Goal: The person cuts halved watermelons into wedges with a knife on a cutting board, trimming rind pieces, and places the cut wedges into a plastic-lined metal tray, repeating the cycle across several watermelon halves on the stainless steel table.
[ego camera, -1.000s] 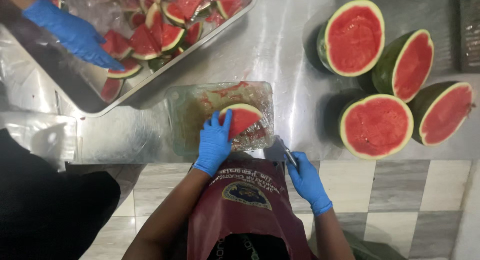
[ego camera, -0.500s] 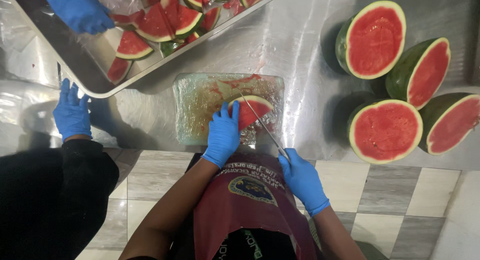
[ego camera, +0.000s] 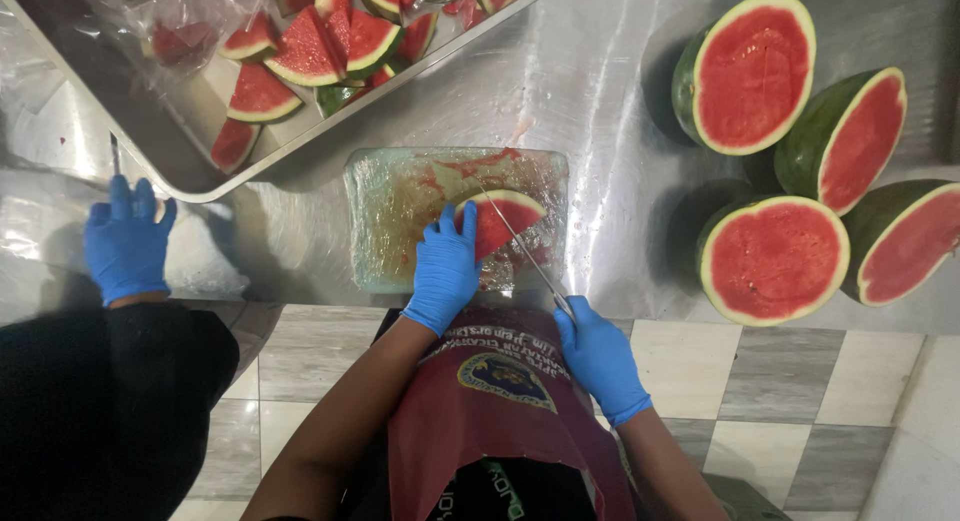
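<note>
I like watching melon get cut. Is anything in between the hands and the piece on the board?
No. The left hand rests right on the watermelon piece, and the knife in the right hand lies across it.

Bright overhead light glares off the steel counter [ego camera: 600, 111] before me; melon halves [ego camera: 750, 71] cast dark leftward shadows, and everything stays fairly sharp.

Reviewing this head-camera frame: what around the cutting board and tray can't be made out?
- Watermelon piece on the cutting board: its near part is covered by the left hand.
- Knife: the handle is hidden inside the right hand.
- Tray: cut off by the top edge, so the wedge count is unknown.
- Co-worker's gloved hand: the thin object above its fingers is too small to identify.
</note>
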